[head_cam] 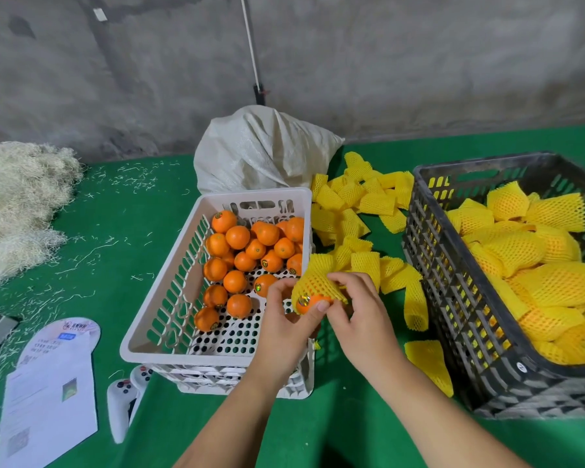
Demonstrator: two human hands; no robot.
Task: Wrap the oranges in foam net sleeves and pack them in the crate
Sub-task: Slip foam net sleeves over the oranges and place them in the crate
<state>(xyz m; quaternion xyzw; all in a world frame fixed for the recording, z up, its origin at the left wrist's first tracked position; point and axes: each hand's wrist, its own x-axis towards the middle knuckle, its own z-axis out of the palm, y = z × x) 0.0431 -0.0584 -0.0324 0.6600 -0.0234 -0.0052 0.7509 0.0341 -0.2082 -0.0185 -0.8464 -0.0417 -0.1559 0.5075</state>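
Over the right edge of the white crate (169, 271) both hands work on one orange (310, 304), which sits partly inside a yellow foam net sleeve (314, 276). My left hand (289, 320) grips the orange from below, thumb on its exposed end. My right hand (355, 309) pinches the sleeve's rim. Several bare oranges (247, 251) lie in the white crate. The black crate (453, 298) at the right holds several wrapped oranges (537, 282).
Loose yellow sleeves (362, 204) are heaped on the green table between the crates. A white sack (260, 150) stands behind. A pile of pale shredded filler (17, 204) lies at the left; papers (51, 393) and a white controller (122, 410) lie at the front left.
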